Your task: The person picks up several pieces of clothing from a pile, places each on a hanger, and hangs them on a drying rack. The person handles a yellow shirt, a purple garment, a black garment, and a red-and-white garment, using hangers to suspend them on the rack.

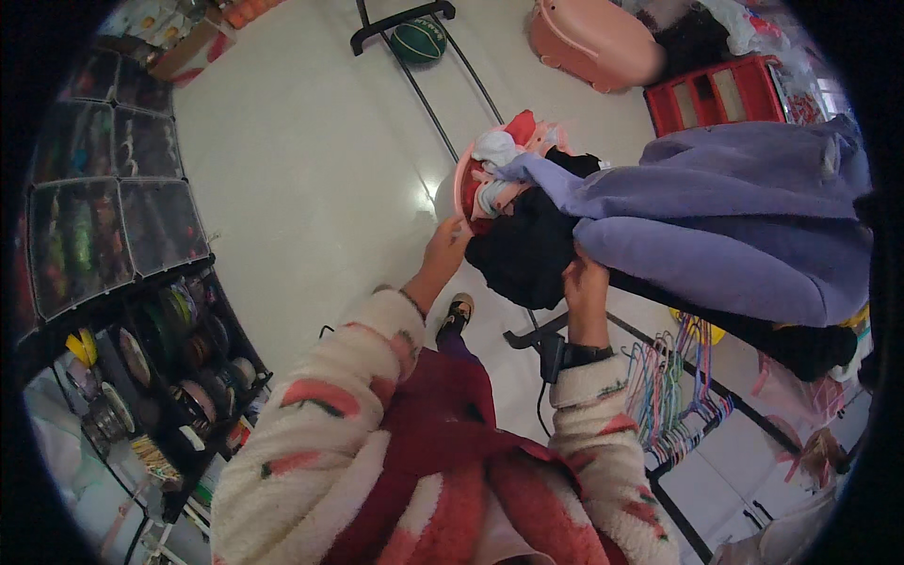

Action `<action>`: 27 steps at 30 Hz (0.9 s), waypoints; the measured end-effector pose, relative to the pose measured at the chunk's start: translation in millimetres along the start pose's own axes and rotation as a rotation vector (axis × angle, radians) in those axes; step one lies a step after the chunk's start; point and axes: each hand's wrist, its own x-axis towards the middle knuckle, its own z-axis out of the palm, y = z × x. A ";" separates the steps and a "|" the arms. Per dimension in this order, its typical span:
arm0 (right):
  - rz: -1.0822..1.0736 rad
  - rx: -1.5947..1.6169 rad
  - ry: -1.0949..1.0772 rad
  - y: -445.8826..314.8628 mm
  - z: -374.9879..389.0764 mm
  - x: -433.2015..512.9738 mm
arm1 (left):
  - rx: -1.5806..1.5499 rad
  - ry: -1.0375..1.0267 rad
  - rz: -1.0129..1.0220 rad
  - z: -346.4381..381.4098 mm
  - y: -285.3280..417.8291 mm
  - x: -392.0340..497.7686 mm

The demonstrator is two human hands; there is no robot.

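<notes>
A pink basin (460,185) heaped with clothes is in front of me at the upper middle. My left hand (446,246) grips its near left rim. Over the near side bulges a black garment (526,247). My right hand (585,279) presses against that garment, below a lavender garment (713,261); its fingertips are partly hidden, so its hold is unclear. The lavender garment hangs at the right, with one end reaching over the basin. White cloth (494,148) and red cloth (521,127) top the far side.
A black-framed rack's lower bars (424,102) run along the floor, with a green basketball (419,40) between them. Coloured hangers (678,395) hang at the right. Shelves of spools (191,353) line the left. A pink suitcase (597,42) and red crate (717,95) are beyond.
</notes>
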 end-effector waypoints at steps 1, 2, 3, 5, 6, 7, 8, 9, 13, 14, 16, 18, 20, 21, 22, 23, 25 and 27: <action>-0.009 0.019 -0.010 0.9 1.0 -3.1 | 0.036 -0.021 0.016 12.0 -0.7 12.9; -0.017 0.037 -0.018 3.5 0.5 -5.8 | 0.049 0.009 0.114 22.7 -0.5 25.1; -0.027 0.013 -0.029 6.9 -0.5 -8.1 | 0.075 0.021 0.183 33.0 1.2 38.1; -0.068 -0.016 -0.093 14.7 -4.4 -12.1 | 0.182 0.004 0.219 49.5 6.0 64.9; -0.071 -0.026 -0.103 17.7 -6.6 -13.6 | 0.263 -0.028 0.179 58.5 8.6 73.7; -0.087 -0.022 -0.154 19.2 -8.3 -16.1 | 0.345 -0.084 0.108 65.1 9.8 79.8; -0.103 -0.018 -0.205 19.1 -9.6 -19.2 | 0.408 -0.083 0.183 69.7 10.2 84.2; -0.097 -0.017 -0.210 17.3 -10.4 -23.0 | 0.474 -0.102 0.231 73.7 10.3 89.0; -0.120 0.044 -0.213 -3.9 -9.6 -41.9 | 0.079 -0.319 0.017 68.9 8.4 110.9; -0.138 0.075 -0.230 -11.8 -10.9 -45.7 | 0.144 -0.252 0.008 65.5 10.0 113.9; -0.207 0.065 -0.299 -19.8 -13.0 -44.3 | 0.292 -0.147 -0.027 57.7 19.5 120.4; -0.230 0.076 -0.253 -20.0 -16.8 -31.2 | 0.208 -0.079 0.055 48.8 39.4 123.2; -0.206 0.141 -0.195 -13.1 -25.1 -12.7 | 0.177 -0.104 0.086 40.9 68.7 122.5; -0.191 0.103 -0.126 -7.3 -29.8 -0.6 | 0.175 -0.132 0.139 39.8 85.9 120.9; -0.186 0.083 -0.096 1.8 -33.3 11.8 | 0.180 -0.151 0.183 41.3 103.5 115.9; -0.182 0.065 -0.054 12.0 -36.7 23.4 | 0.163 -0.163 0.247 42.5 119.7 108.1; -0.163 -0.012 -0.019 32.2 -42.2 43.5 | 0.187 -0.153 0.371 43.5 148.1 88.8; -0.143 -0.047 0.034 49.0 -44.5 57.8 | 0.214 -0.147 0.484 46.1 173.0 70.7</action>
